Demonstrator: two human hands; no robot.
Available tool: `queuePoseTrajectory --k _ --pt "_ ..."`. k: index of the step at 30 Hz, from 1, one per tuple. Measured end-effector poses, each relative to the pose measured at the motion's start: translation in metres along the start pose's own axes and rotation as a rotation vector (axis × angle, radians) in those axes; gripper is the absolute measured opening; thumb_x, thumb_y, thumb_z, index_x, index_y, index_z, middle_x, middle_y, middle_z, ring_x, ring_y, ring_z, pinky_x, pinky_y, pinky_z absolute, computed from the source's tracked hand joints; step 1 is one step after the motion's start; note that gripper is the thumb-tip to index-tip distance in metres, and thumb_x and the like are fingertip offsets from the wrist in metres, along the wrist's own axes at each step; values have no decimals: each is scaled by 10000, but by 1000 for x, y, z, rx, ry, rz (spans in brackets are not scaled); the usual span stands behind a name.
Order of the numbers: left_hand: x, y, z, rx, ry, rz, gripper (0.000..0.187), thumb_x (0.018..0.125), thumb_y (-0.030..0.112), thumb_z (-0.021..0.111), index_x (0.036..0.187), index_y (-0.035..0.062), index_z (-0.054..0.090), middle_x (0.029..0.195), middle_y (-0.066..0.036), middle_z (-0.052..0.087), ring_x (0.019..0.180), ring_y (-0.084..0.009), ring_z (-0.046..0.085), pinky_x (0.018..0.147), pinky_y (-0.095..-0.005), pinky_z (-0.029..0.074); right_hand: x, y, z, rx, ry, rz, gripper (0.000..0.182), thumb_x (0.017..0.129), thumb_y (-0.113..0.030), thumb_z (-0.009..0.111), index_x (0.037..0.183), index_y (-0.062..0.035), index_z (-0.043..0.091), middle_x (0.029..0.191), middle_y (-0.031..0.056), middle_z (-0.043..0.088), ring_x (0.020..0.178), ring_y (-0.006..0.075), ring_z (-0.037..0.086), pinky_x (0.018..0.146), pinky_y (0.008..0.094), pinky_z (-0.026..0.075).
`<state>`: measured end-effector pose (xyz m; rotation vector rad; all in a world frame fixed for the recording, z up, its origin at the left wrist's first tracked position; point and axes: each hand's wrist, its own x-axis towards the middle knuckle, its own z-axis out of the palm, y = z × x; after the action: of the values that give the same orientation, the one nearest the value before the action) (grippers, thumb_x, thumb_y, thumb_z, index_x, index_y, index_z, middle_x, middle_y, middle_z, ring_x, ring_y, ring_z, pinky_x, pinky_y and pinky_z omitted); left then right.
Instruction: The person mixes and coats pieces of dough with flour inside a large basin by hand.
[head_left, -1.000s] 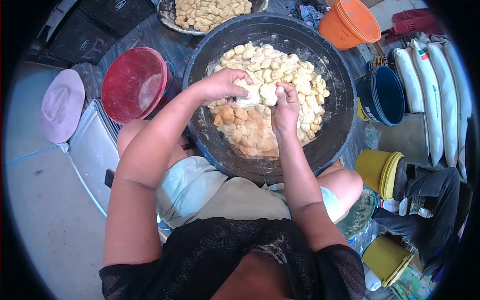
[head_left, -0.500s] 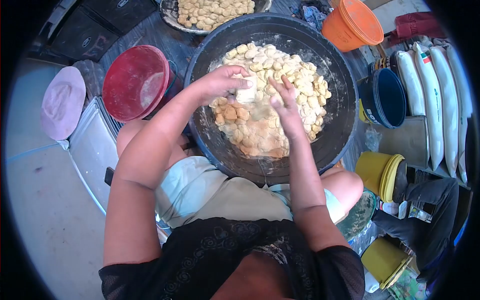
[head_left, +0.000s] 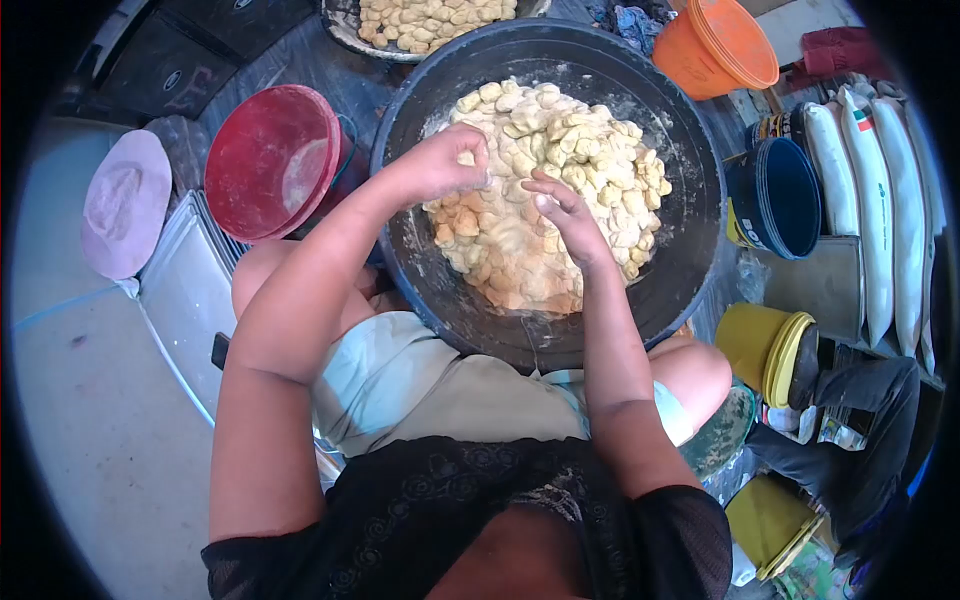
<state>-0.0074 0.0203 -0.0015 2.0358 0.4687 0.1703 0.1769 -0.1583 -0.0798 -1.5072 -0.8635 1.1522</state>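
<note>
– Dough roll, between both hands earlier, then at the left alone, no longer shows. Right hand (head_left: 568,218) turns in toward the heap; the framing shifts slightly too. Head view, only one.

– Left hand (head_left: 452,167)?

– Fingers curled, thumb side drawn in close. Cannot tell if dough sits inside. Right hand part open, fingers loosely bent, nothing visibly gripped. Both hang over the heap, near each other, apart.

– And the dough?

– Many pale dough lumps (head_left: 603,168), piled in the dark basin (head_left: 690,150). Browner, dustier patch on the side nearest the person.

– Handling?

– Judgement: each lump light, soft, easily dented; tears if pulled hard. Floury outside probably keeps it from sticking, perhaps a bit slippery. Best taken round its sides, thumb against fingertips, light pinch. Whole basin likely heavy: rim, both sides.

– Surface?

– Basin wall streaked with pale powder. Basin stands on dark, worn floor covering (head_left: 285,62), before the seated person's crossed legs.

– Room?

– Crowded. Red tub (head_left: 250,165) and pink hat (head_left: 125,205) to the left; second basin (head_left: 337,38) of lumps beyond. Right side: orange bucket (head_left: 708,58), dark blue bucket (head_left: 778,200), yellow bucket (head_left: 748,340), white sacks (head_left: 872,200) side by side. Another person's dark-trousered leg (head_left: 872,415) beside the yellow bucket.
</note>
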Motion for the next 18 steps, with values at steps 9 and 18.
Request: queuePoseTrajectory --k 9,18 --pt "-12 -19 -13 239 116 -71 485 791 256 688 1192 8 572 1275 -220 508 1211 -365 474 1018 -382 384 116 119 77 -1149 326 -278 375 894 -212 524 1246 -88 564 1277 132 557 1190 352 501 1062 496 295" --pt "-24 -57 -6 304 -220 -319 464 815 246 666 1187 -10 562 1194 -243 558 1140 -381 523 986 -398 403 35 164 79 -675 -159 -230 253 824 -44 532 1068 -62 594 1100 118 617 978 253 614 799 391 494"
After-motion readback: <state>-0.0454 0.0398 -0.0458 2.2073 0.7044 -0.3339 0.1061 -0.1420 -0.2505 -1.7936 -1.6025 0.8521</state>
